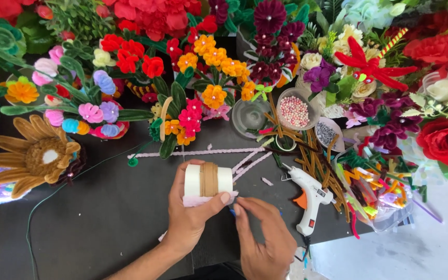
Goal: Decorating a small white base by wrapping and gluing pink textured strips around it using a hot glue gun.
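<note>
My left hand [190,218] grips a white cylinder [193,180] with brown fuzzy wire wound around its middle, holding it upright over the black table [105,218]. A pale pink strip [203,200] lies pressed under its lower edge by my thumb. My right hand [263,233] sits just right of it, fingertips pinched at the end of the pink strip. Something small and blue peeks out between the two hands; I cannot tell what it is.
A white glue gun [309,194] lies to the right. Pink fuzzy wires [203,152] stretch behind the cylinder. A bowl of pink beads [295,110], a brown fuzzy sunflower [40,153], loose coloured wires [369,181] and several handmade flower bouquets [203,67] ring the back.
</note>
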